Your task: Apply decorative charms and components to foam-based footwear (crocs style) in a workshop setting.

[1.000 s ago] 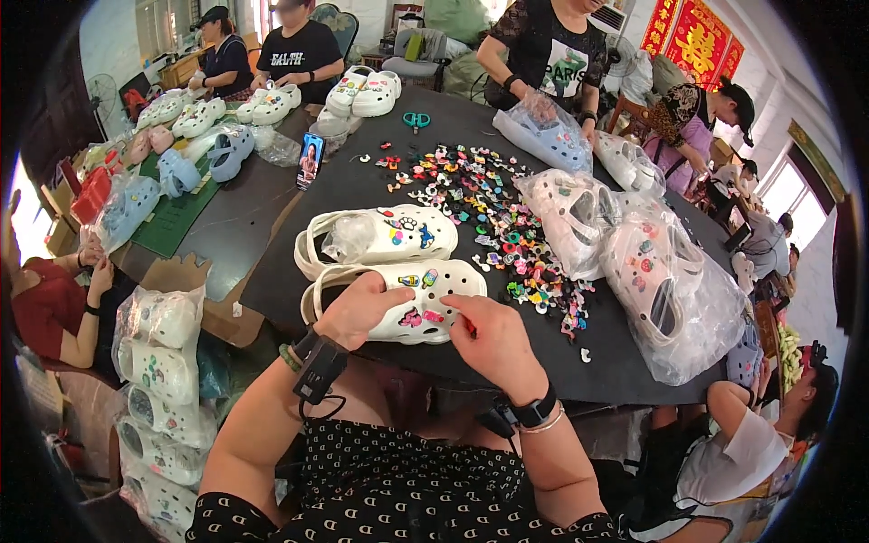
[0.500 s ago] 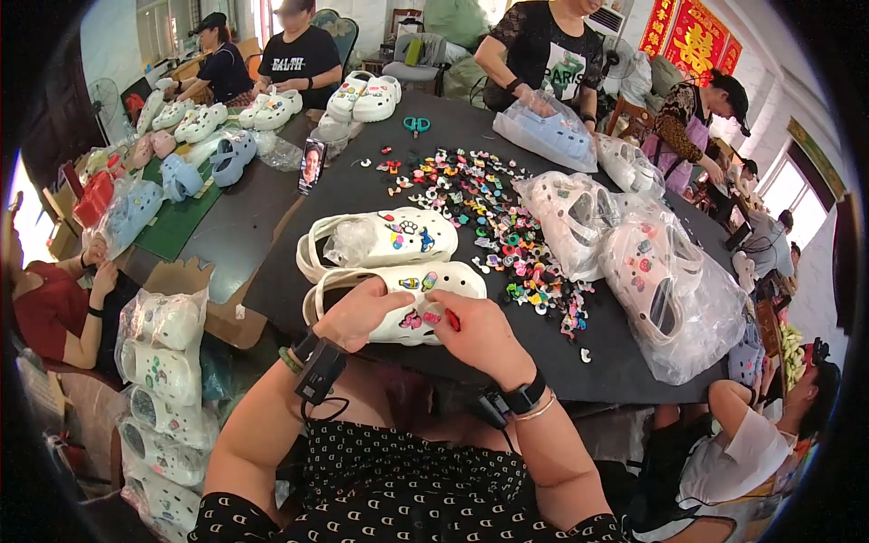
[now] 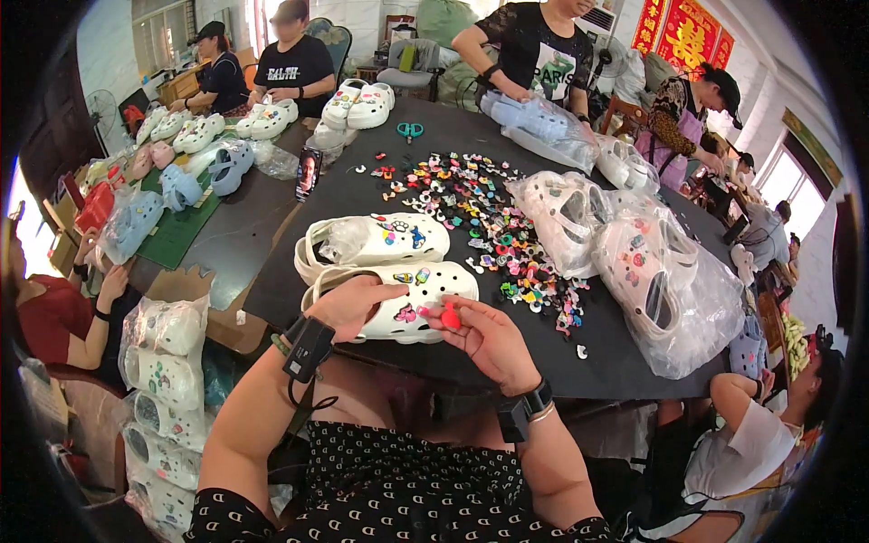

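A white clog (image 3: pixel 434 285) with several colourful charms lies on its sole at the front edge of the black table. My left hand (image 3: pixel 348 308) grips it at the foot opening, thumb along the upper; the other fingers are partly hidden. Beside the clog's toe, my right hand (image 3: pixel 489 344) is turned palm up. Its fingertips pinch a red shoe charm (image 3: pixel 451 317). A pink charm (image 3: pixel 405 313) sits on the near side of the upper. Just behind lies a second white clog (image 3: pixel 376 237) with charms and crumpled clear plastic in its opening.
Loose charms (image 3: pixel 489 213) are spread across the table's middle. Bagged white clogs (image 3: pixel 647 281) lie at the right. A phone (image 3: pixel 308 174) and teal scissors (image 3: pixel 410 131) are farther back. Bagged clogs (image 3: pixel 163 371) stack up at my left. Several co-workers surround the table.
My right hand has drawn back from the clog's upper and turned palm up, with the red charm in its fingers. My left hand stays on the clog.
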`<state>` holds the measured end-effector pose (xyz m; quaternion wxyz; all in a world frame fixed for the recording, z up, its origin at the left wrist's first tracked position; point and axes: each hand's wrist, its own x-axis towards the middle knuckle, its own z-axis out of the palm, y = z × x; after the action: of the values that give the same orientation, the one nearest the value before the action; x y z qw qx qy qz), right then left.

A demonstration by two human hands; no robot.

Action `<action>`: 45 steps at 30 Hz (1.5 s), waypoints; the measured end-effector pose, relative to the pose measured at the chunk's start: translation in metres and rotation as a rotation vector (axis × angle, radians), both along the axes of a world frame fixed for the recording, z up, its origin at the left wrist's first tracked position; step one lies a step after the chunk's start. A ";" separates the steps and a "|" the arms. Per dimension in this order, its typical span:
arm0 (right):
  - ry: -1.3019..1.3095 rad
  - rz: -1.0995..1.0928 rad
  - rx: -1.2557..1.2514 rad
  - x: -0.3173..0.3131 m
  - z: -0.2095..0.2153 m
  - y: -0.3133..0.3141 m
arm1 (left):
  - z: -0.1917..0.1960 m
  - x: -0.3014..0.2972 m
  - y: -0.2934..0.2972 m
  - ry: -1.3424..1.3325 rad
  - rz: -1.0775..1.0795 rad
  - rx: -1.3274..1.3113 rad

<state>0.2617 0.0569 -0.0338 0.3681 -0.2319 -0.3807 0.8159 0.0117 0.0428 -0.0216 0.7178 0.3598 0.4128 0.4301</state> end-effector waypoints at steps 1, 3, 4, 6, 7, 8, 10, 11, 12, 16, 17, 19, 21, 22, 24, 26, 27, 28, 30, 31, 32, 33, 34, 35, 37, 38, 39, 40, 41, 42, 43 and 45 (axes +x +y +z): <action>0.000 -0.002 -0.005 0.000 0.002 -0.001 | 0.000 -0.001 0.003 -0.001 -0.012 0.001; 0.079 -0.019 -0.113 0.004 0.008 -0.002 | 0.010 0.000 0.002 0.081 -0.032 0.017; 0.078 -0.025 -0.118 0.006 0.008 -0.003 | 0.008 0.005 0.003 -0.007 0.016 0.071; 0.104 -0.027 -0.124 0.007 0.009 -0.005 | 0.004 -0.005 0.008 0.115 0.082 0.033; 0.106 -0.027 -0.126 0.007 0.011 -0.006 | 0.001 -0.011 0.009 0.224 0.140 0.021; 0.093 -0.027 -0.116 0.010 0.011 -0.006 | 0.000 -0.016 0.008 0.224 0.132 0.020; 0.082 -0.032 -0.106 0.016 0.013 -0.008 | 0.002 -0.026 0.003 0.364 0.071 0.165; 0.077 -0.044 -0.080 0.020 0.014 -0.011 | 0.013 -0.026 -0.005 0.365 0.066 0.169; 0.072 -0.063 -0.050 0.025 0.014 -0.011 | 0.030 -0.023 -0.017 0.424 0.154 0.247; 0.084 -0.038 -0.109 0.027 0.007 -0.021 | 0.039 -0.028 -0.042 0.756 0.495 0.598; 0.084 -0.047 -0.107 0.024 0.005 -0.024 | 0.045 -0.016 -0.053 0.752 0.487 0.602; 0.175 0.083 -0.192 0.019 -0.004 -0.029 | 0.061 0.028 -0.071 0.979 0.409 0.823; 0.149 0.114 -0.192 0.010 0.006 -0.038 | 0.060 0.054 -0.079 1.206 0.306 1.095; 0.187 0.140 -0.246 0.006 0.006 -0.041 | 0.053 0.064 -0.081 1.157 0.225 1.130; 0.243 0.207 -0.265 0.007 0.000 -0.044 | 0.030 0.071 -0.075 1.144 0.108 1.343; 0.271 0.212 -0.259 0.013 -0.006 -0.045 | 0.027 0.083 -0.076 1.133 0.115 1.291; 0.301 0.224 -0.257 0.015 -0.008 -0.045 | 0.027 0.088 -0.076 1.129 0.123 1.234; 0.297 0.217 -0.257 0.019 -0.009 -0.043 | 0.028 0.086 -0.074 1.092 0.121 1.205; 0.175 0.142 -0.247 0.028 -0.011 -0.039 | 0.027 0.081 -0.071 1.116 0.185 1.215; 0.172 0.139 -0.247 0.032 -0.009 -0.037 | 0.027 0.077 -0.069 1.147 0.254 1.223; 0.147 0.104 -0.258 0.036 -0.008 -0.036 | 0.031 0.072 -0.070 1.129 0.285 1.186; 0.122 0.072 -0.268 0.040 -0.007 -0.035 | 0.033 0.068 -0.070 1.126 0.284 1.186; 0.155 0.050 -0.271 0.044 -0.010 -0.032 | 0.036 0.063 -0.068 1.131 0.358 1.157; 0.154 0.051 -0.273 0.049 -0.013 -0.030 | 0.039 0.058 -0.069 1.136 0.433 1.126; 0.138 -0.069 -0.257 0.056 -0.014 -0.023 | 0.041 0.047 -0.067 1.143 0.468 1.090; 0.124 -0.132 -0.272 0.057 -0.010 -0.017 | 0.041 0.041 -0.066 1.170 0.496 1.018; 0.124 -0.180 -0.265 0.058 -0.005 -0.008 | 0.040 0.036 -0.065 1.189 0.521 0.951; 0.111 -0.228 -0.248 0.059 -0.001 0.002 | 0.040 0.032 -0.064 1.171 0.507 0.895; 0.101 -0.268 -0.232 0.057 0.001 0.014 | 0.038 0.028 -0.064 1.176 0.512 0.896; 0.121 -0.266 -0.186 0.057 -0.001 0.029 | 0.035 0.026 -0.062 1.151 0.504 0.819; 0.116 -0.279 -0.121 0.056 -0.001 0.041 | 0.031 0.023 -0.060 1.124 0.494 0.743; 0.166 -0.250 -0.035 0.052 0.001 0.070 | 0.020 0.019 -0.054 1.077 0.473 0.693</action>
<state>0.3137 0.1269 -0.0329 0.4930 -0.2157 -0.3030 0.7865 0.0307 -0.0114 -0.0012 0.1422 0.6329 0.6183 0.4438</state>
